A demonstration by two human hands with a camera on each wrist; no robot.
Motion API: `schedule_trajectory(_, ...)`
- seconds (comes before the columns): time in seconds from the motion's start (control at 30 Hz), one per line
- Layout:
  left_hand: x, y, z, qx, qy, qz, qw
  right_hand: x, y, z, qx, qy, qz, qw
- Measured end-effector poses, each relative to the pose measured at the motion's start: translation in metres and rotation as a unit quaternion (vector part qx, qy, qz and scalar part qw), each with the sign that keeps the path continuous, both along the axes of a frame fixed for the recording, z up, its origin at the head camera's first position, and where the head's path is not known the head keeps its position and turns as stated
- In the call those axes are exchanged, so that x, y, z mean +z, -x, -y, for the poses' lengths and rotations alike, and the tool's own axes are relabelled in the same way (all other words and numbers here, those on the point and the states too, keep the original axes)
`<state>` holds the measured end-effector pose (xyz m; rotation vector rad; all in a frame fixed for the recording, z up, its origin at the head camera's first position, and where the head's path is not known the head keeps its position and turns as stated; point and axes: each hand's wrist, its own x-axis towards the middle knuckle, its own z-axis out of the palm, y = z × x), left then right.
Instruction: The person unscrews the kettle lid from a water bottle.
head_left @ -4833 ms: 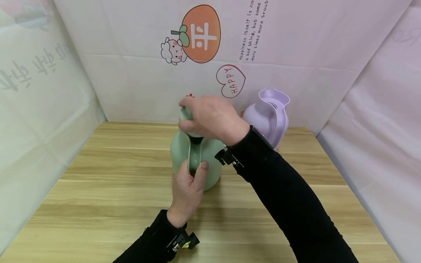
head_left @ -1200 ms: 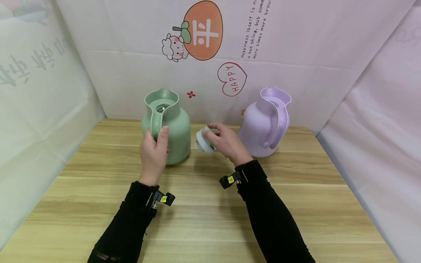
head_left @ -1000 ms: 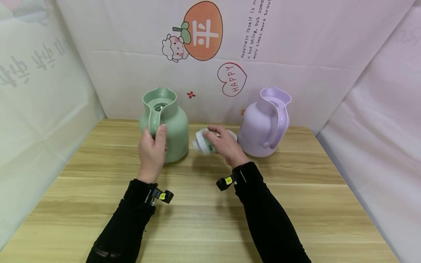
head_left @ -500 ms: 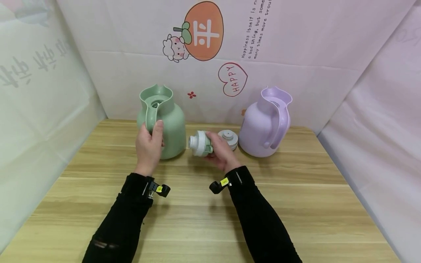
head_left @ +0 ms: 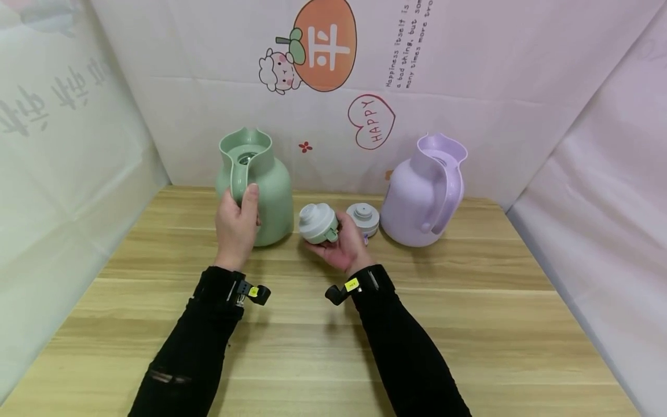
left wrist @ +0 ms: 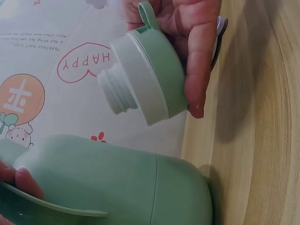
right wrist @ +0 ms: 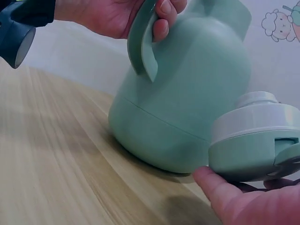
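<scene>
Wooden tabletop (head_left: 469, 324): left hand (head_left: 235, 223) grips the upright green jug (head_left: 263, 191) by its handle; right hand (head_left: 341, 246) cradles the green lid (head_left: 318, 223), threaded neck tilted up-left. Backdrop heart (head_left: 371, 121) reads "HAPPY".

"HAPPY" in a red heart (head_left: 371, 121) on the backdrop, "Happiness itself is…" printed beside it (line cut off), character 平 on an orange fruit (head_left: 329, 46)

Head looks down; wrist views (close) share the green jug (head_left: 260, 185).

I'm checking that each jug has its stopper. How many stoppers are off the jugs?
2. The green stopper is held in the right hand; the other stopper stands on the table beside the purple jug. Both jugs' mouths are open.
</scene>
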<state>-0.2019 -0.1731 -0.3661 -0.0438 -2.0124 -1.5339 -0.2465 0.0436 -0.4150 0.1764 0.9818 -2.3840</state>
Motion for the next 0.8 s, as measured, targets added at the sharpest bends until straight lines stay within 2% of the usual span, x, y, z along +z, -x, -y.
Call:
schedule_trajectory(0.4,0.002,0.003,0.001,-0.010,0.000,-0.014,0.9999,-0.011,0.003,0.007,-0.037,0.014,0.028,0.999)
schedule_trajectory(0.6,0.001,0.005,0.002,-0.013,0.003,-0.022,0.9997,-0.017,0.003,0.007,-0.034,0.007,0.027,0.999)
schedule_trajectory(0.8,-0.001,0.007,0.003,-0.011,0.002,-0.018,0.9998,-0.019,0.002,0.007,-0.023,0.022,0.017,0.999)
